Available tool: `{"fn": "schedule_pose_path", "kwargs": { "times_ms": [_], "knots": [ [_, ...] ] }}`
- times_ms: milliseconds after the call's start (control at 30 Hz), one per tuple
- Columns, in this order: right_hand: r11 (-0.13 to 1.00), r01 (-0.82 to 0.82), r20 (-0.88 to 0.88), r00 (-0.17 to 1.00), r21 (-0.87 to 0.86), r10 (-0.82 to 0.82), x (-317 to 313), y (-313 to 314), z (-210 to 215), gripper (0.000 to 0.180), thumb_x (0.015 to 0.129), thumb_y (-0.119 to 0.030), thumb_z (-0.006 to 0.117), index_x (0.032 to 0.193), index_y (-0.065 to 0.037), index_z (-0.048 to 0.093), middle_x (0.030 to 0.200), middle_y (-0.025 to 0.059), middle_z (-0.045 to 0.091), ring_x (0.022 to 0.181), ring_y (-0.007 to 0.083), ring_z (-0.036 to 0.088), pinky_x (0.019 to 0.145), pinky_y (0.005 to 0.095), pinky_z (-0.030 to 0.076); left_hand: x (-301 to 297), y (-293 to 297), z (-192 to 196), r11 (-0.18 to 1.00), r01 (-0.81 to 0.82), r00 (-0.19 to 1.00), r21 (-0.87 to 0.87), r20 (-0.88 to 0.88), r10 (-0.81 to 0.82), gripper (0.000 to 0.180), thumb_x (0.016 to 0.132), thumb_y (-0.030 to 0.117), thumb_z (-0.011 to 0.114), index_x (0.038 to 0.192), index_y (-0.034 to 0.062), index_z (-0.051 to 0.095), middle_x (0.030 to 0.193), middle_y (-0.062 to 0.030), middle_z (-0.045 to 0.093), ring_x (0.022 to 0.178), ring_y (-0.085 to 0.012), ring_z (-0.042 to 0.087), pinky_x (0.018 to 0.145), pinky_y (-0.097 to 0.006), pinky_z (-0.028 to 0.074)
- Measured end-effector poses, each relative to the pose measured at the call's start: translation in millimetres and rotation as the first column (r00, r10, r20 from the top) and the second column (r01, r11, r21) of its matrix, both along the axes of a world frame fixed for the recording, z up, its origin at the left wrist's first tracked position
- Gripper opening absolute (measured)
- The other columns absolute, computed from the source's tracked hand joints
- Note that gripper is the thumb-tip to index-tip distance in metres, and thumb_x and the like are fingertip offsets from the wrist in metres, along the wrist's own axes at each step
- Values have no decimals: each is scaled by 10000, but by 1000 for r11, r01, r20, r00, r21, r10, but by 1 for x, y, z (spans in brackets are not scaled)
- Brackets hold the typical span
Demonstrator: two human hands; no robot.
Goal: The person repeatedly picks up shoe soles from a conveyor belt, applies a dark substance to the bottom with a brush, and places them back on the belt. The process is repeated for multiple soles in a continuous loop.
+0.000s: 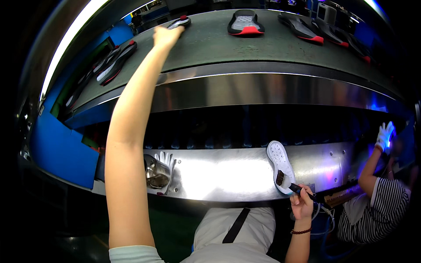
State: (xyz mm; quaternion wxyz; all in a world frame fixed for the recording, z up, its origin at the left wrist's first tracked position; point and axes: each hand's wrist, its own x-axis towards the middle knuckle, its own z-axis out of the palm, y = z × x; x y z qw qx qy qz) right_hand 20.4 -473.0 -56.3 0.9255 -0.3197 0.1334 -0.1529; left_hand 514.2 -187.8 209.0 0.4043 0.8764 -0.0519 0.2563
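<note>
The green conveyor belt (201, 48) runs beyond a steel ledge (315, 158). Across the ledge's right half, from far edge toward near edge, lies a white sole (284, 164). Near the belt's far edge, the left hand (167, 37) is at a dark sole (184, 21), its finger opening and grip unclear. The right hand (302, 201) curls round a brush's (286, 180) handle, bristles over the white sole

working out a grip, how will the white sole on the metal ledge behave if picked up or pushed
The white sole lies low and flat on the metal ledge, so it probably won't roll or tip. The metal ledge looks shiny and smooth, so a push may slide it. Its slim moulded shape suggests something light and somewhat bendy.
</note>
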Motion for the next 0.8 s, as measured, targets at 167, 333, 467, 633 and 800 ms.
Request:
{"fn": "schedule_pose_path", "kwargs": {
  "times_ms": [167,333,467,633,800],
  "knots": [
    [998,33,-95,995,44,-28,12,0,0,128,813,-64,530,920,6,538,904,179,605,482,125,456,483,239,349,23,17,-1,970,-208,963,128,-145,226,1188,516,489,751,1284,-113,75,1292,-275,297,1204,-343,329,991,-351,299],
    [996,35,-123,992,79,-25,36,3,-7,112,797,-39,538,890,18,559,828,151,610,483,131,467,483,243,363,83,46,-19,960,-138,960,244,-204,190,1437,434,606,754,1264,-117,-169,1340,-339,102,1276,-384,149,1046,-367,178],
    [993,61,-165,985,104,-43,50,3,-9,105,788,-23,540,878,24,569,775,135,600,493,145,490,494,249,395,95,34,-26,960,-56,982,273,-160,102,1427,453,650,715,1237,-178,-143,1312,-352,178,1254,-356,243,1030,-333,216],
    [993,92,-204,976,79,-74,50,3,-18,109,804,-47,525,890,0,571,741,119,594,497,143,500,465,253,382,95,24,-27,955,-239,955,176,-134,263,1342,474,502,778,1273,-135,-93,1238,-328,347,1170,-349,386,982,-305,304],
    [986,63,-191,981,153,-33,48,5,-14,125,790,-31,538,899,20,566,785,117,596,516,143,500,509,255,404,62,28,-9,956,-197,959,219,-159,234,1155,492,426,789,1211,-166,107,1169,-316,424,1092,-333,466,922,-313,370]
  ]
}}
